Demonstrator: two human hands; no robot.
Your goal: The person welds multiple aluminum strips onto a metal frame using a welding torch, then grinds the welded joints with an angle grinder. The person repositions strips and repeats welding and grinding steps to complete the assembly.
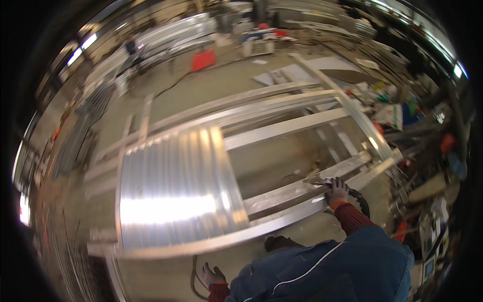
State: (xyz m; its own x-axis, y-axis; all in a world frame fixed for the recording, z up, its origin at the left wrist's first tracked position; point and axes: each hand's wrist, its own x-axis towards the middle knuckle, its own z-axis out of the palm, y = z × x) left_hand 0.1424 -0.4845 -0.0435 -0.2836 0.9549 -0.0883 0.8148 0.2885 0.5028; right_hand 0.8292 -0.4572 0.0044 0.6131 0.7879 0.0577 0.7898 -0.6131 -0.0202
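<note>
Head view. We see the right hand (338, 191), gloved, bent over a dark tool (320, 181) it seems to grip; blur hides how firmly. The left hand (212, 274), also gloved, is spread and holds nothing. The metal frame (282, 220) lies ahead of both hands; its ribbed panel (176, 176) sits forward of the left hand and reaches further left. The tool's tip points left from the right hand, near an inner bar (282, 196).

Risks, our judgement: a black cable (363, 204) loops just right of the right hand; if it snagged on the frame corner, it could drag the tool off line. With the left hand off the metal, a push might shift the frame. A dark hose (193, 277) just left of the left hand could trip a foot. Glare on the panel may mask poor seating.

Surface: grey floor (226, 80) beyond the frame; what bears the frame we cannot tell. Room: workshop, blurred. Mixed clutter (392, 116) lies forward and right of the right hand; far ahead of the left hand, a red sheet (203, 60) and metal stacks (176, 35).
</note>
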